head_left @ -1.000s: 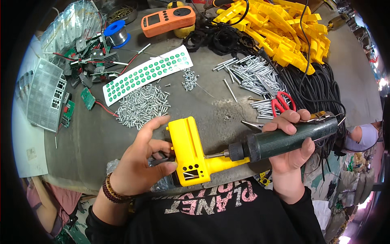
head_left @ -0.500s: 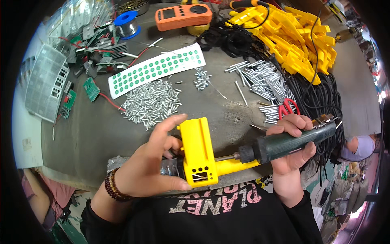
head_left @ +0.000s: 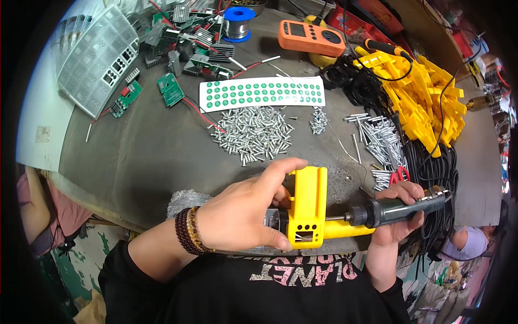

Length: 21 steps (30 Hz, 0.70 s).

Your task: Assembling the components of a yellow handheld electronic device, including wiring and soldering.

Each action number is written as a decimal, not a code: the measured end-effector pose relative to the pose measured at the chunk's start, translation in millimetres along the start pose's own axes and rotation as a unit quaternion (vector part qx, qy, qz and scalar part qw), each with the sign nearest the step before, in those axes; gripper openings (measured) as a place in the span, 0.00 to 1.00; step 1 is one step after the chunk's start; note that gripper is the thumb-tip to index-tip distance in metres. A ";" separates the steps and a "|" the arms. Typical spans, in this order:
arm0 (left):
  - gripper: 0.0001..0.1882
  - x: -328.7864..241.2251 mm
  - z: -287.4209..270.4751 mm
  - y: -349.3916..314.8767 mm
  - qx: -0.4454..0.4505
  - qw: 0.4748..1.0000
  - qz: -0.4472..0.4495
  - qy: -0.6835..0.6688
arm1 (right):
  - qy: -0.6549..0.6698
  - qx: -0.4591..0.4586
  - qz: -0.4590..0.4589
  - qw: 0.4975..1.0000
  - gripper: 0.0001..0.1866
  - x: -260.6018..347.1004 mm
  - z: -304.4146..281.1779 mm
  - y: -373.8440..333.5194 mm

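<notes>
My left hand point(head_left: 243, 210) is closed round a yellow plastic tool housing point(head_left: 310, 201), its thumb at the lower edge and its index finger along the top. A yellow handle point(head_left: 345, 230) runs from the housing to the right. In my right hand point(head_left: 389, 233) lies a dark green electric screwdriver point(head_left: 396, 211), gripped along its body. The screwdriver's bit points left and reaches the housing's right side; its tip is hidden there. A dark part with clear plastic shows behind my left fingers, mostly covered.
Small screws point(head_left: 251, 135) are heaped beyond my hands, below a sticker sheet point(head_left: 204, 97). Long screws point(head_left: 380, 140), red-handled scissors point(head_left: 400, 175), black cables point(head_left: 434, 173) and yellow plastic parts point(head_left: 415, 92) lie right. Circuit boards point(head_left: 171, 90), a solder spool point(head_left: 237, 31) and an orange multimeter point(head_left: 310, 39) lie farther back.
The whole view has swung, so the bench and my hands appear farther right. My hands keep the same grips, and the screwdriver bit stays at the housing's side.
</notes>
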<state>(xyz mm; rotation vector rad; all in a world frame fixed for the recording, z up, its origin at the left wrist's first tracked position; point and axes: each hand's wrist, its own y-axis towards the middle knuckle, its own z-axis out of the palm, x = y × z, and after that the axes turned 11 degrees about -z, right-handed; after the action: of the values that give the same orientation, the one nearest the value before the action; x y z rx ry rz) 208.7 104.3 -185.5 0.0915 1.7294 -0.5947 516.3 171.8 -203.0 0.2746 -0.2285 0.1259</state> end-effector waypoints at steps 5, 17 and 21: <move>0.59 -3.6 -2.7 0.5 -0.007 1.000 0.005 0.009 | 0.020 0.006 -0.008 1.000 0.24 -0.2 -1.1 -1.2; 0.58 3.4 4.9 -6.3 -0.012 0.999 0.024 0.017 | -0.061 -0.032 0.002 0.998 0.22 13.5 5.6 -2.6; 0.31 -11.6 -27.3 -23.3 -0.250 0.911 0.202 0.257 | -0.191 0.087 -0.022 0.977 0.17 101.0 41.9 20.0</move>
<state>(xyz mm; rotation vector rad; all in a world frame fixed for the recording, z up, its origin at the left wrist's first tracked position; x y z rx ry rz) 178.6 98.9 -163.3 0.2525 2.2395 0.2143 602.2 188.3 -134.4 0.4778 -0.5952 0.0481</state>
